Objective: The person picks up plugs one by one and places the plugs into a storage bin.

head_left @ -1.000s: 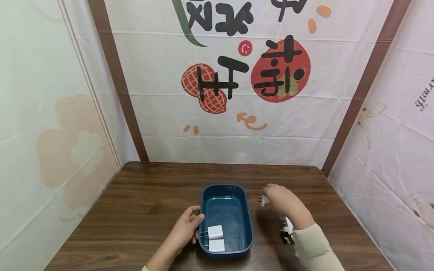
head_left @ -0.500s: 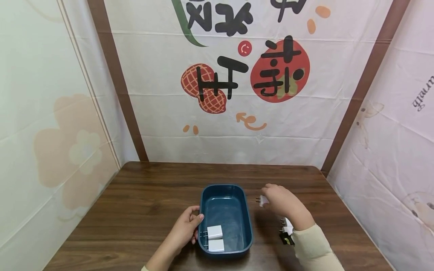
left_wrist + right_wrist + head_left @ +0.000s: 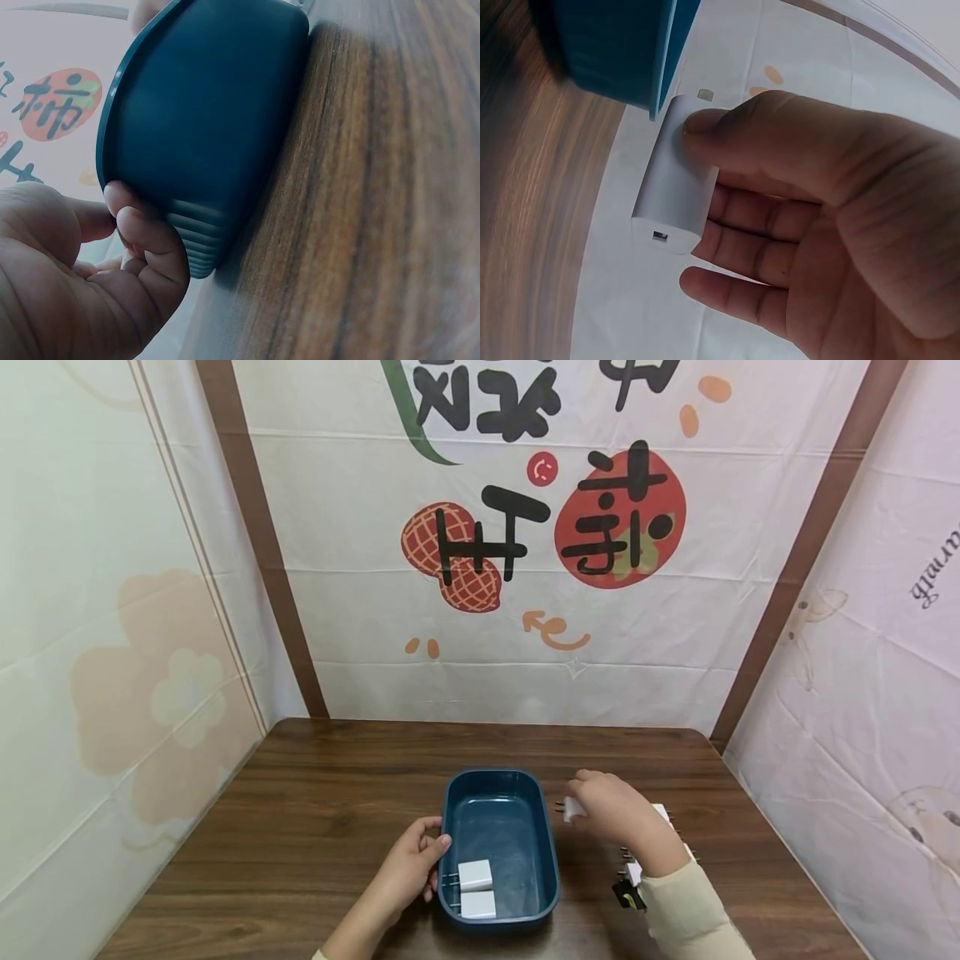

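Note:
A dark blue plastic bin (image 3: 503,827) stands on the table, two white USB chargers (image 3: 476,875) lying in its near left corner with prongs to the left. My left hand (image 3: 405,868) grips the bin's left side, thumb over the rim and fingers curled against the outer wall, as the left wrist view shows. Right of the bin, above the table, my right hand (image 3: 615,810) pinches another white charger (image 3: 676,176) between thumb and fingers. Its prongs point left toward the bin; a USB port shows on its end in the right wrist view.
More white chargers (image 3: 634,870), partly hidden by my right forearm, lie on the table's right side beside a small black and yellow item (image 3: 628,894). The brown wooden table (image 3: 337,810) is bordered by printed white cloth walls (image 3: 360,610).
My right hand has moved slightly left toward the bin with the charger, uncovering more chargers behind its wrist. The left hand and the bin have stayed in place.

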Demonstrator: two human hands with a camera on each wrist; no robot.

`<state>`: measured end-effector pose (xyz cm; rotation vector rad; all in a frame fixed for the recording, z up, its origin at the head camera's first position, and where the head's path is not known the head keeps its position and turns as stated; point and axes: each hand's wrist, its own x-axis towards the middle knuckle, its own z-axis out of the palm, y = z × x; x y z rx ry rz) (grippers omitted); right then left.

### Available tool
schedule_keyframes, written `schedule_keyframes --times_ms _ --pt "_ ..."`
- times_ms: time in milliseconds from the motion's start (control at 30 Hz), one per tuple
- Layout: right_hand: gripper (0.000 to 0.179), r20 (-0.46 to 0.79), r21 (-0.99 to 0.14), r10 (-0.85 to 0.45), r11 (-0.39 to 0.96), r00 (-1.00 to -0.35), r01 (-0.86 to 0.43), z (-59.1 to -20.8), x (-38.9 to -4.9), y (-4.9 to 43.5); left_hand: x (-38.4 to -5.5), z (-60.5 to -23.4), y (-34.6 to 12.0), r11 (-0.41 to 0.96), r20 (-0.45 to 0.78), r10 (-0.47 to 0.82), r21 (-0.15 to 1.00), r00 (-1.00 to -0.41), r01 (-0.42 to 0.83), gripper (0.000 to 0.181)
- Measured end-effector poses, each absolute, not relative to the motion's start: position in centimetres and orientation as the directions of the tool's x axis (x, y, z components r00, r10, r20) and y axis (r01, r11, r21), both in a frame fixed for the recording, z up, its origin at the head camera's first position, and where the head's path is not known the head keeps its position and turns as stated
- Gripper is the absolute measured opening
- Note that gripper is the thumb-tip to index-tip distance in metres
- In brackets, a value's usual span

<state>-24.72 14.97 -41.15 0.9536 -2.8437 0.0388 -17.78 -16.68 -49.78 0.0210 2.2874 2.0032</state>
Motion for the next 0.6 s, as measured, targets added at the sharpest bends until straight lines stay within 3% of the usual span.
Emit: schedule_keyframes --times_ms 300,600 --pt "0.031 0.140 -0.004 -0.598 0.796 -0.789 -0.605 -41.3 -24.4 14.2 -17.8 -49.8 -16.6 0.141 -0.067 0.073 0.988 -0.995 -0.056 0.044" --pt "0.032 0.160 0.039 -0.649 0.757 -0.744 -0.652 -41.4 -24.3 13.7 -17.8 -50.0 -16.5 0.151 -0.073 0.065 0.987 -0.995 -0.062 0.043"
